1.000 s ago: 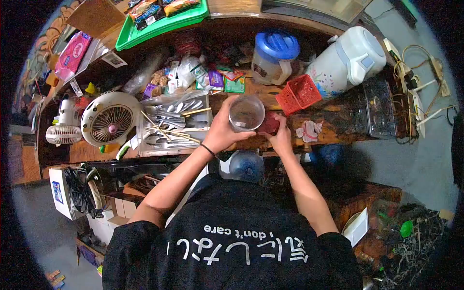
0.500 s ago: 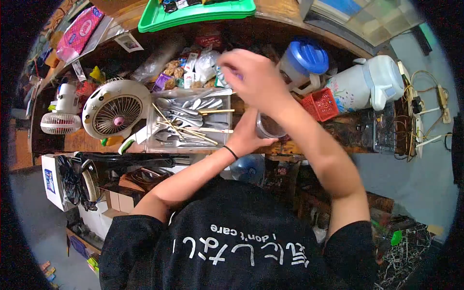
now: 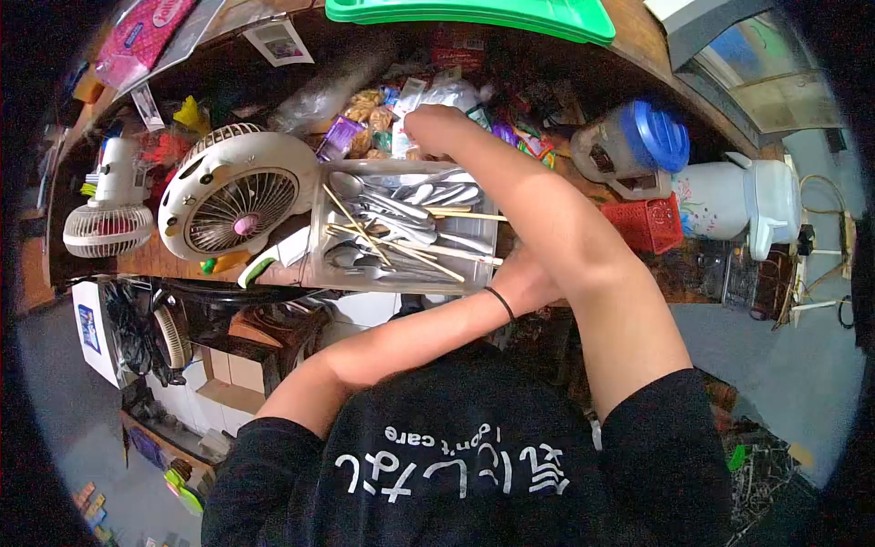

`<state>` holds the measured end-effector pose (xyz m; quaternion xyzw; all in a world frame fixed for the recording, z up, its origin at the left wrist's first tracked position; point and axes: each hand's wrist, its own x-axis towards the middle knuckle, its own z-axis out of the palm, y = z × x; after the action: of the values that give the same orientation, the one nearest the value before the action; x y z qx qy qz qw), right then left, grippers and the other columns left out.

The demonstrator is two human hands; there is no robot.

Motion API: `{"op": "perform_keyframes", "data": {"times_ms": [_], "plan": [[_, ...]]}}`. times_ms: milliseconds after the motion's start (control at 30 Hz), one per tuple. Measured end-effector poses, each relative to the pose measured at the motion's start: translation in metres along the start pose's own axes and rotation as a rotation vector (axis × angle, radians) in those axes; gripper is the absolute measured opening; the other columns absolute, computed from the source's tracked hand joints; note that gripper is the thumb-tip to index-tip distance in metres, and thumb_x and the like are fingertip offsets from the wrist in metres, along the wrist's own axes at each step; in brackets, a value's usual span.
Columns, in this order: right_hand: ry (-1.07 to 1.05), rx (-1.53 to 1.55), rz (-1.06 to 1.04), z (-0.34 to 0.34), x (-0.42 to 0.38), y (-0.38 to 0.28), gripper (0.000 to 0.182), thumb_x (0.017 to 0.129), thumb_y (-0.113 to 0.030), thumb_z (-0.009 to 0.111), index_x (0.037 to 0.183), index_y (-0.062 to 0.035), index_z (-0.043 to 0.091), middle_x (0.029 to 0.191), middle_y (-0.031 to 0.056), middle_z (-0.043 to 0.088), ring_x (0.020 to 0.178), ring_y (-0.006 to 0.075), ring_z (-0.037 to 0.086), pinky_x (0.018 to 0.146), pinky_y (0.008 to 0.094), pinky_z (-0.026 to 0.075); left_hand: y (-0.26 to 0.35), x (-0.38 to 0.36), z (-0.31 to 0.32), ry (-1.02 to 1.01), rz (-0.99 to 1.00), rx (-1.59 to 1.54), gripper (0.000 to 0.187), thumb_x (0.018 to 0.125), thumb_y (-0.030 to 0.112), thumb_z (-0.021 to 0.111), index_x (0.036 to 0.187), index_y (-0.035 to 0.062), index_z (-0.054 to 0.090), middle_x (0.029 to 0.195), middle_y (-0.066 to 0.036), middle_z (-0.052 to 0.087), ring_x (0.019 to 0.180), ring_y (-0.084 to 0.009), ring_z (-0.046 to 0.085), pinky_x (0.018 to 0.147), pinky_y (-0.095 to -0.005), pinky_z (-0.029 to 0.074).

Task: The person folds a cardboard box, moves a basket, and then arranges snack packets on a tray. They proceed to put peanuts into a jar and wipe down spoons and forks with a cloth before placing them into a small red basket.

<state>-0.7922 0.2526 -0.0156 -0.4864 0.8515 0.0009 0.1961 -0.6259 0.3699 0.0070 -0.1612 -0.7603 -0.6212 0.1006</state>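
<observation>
My right hand reaches over the pile of small packets behind the cutlery tray. Its fingers curl down beside a white packet; what they grip, if anything, is hidden. My left hand, below a black wristband, lies just right of the clear cutlery tray. The right forearm crosses over it and hides its fingers and anything in them. Metal spoons, forks and wooden chopsticks fill the tray. Left of my right hand are a purple packet and bagged brown snacks.
Two white fans, one large and one small, stand at the left. On the right are a blue-lidded jug, a red basket and a white flask. A green tray lies on the upper shelf.
My right hand has come down onto the packets, its forearm now crossing my left hand. The clear container in my left hand is no longer visible. The view has shifted, moving the scene mostly rightward.
</observation>
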Motion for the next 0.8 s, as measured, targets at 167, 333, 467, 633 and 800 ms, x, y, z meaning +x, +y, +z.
{"op": "perform_keyframes", "data": {"times_ms": [167, 333, 467, 633, 800], "plan": [[0.130, 0.131, -0.004, -0.003, -0.019, 0.012, 0.028, 0.077, -0.012, 0.065, 0.103, -0.0028, 0.063, 0.095, 0.0204, 0.065, 0.093, 0.0362, 0.063, 0.078, 0.0436, 0.051, -0.012, -0.004, 0.002, -0.062, -0.075, -0.031, 0.049, 0.070, 0.026, 0.075, 0.109, 0.0032, 0.055, 0.112, -0.020, 0.057, 0.108, -0.0379, 0.052, 0.091, -0.0439, 0.042], [0.254, 0.199, -0.215, -0.057, -0.102, 0.017, 0.024, 0.075, -0.014, 0.065, 0.089, -0.0006, 0.052, 0.077, 0.0205, 0.061, 0.074, 0.0388, 0.061, 0.065, 0.0444, 0.046, 0.005, -0.002, -0.006, -0.025, -0.163, 0.112, 0.081, 0.062, 0.020, 0.083, 0.127, 0.0008, 0.039, 0.122, -0.022, 0.049, 0.116, -0.0387, 0.047, 0.100, -0.0418, 0.039], [0.468, 0.428, -0.196, -0.092, -0.202, 0.016, 0.028, 0.077, -0.017, 0.066, 0.098, -0.0026, 0.052, 0.075, 0.0187, 0.061, 0.072, 0.0350, 0.062, 0.067, 0.0391, 0.048, 0.002, 0.001, -0.002, 0.012, -0.072, 0.153, 0.087, 0.059, 0.022, 0.085, 0.128, -0.0001, 0.037, 0.120, -0.022, 0.050, 0.114, -0.0369, 0.050, 0.098, -0.0408, 0.041], [0.545, 0.836, 0.112, -0.068, -0.316, 0.041, 0.033, 0.083, -0.013, 0.068, 0.111, 0.0018, 0.057, 0.084, 0.0079, 0.065, 0.073, 0.0113, 0.059, 0.064, 0.0282, 0.048, 0.013, 0.002, -0.003, 0.030, -0.094, 0.151, 0.083, 0.060, 0.019, 0.085, 0.127, -0.0004, 0.040, 0.119, -0.019, 0.050, 0.114, -0.0370, 0.050, 0.097, -0.0413, 0.042], [0.602, 0.867, 0.384, -0.034, -0.352, 0.029, 0.028, 0.076, -0.015, 0.074, 0.097, 0.0003, 0.065, 0.082, 0.0113, 0.067, 0.064, 0.0114, 0.060, 0.059, 0.0264, 0.049, 0.008, 0.002, 0.001, 0.000, -0.088, 0.250, 0.092, 0.058, 0.021, 0.088, 0.129, -0.0018, 0.035, 0.121, -0.018, 0.051, 0.114, -0.0296, 0.053, 0.098, -0.0374, 0.043]]}}
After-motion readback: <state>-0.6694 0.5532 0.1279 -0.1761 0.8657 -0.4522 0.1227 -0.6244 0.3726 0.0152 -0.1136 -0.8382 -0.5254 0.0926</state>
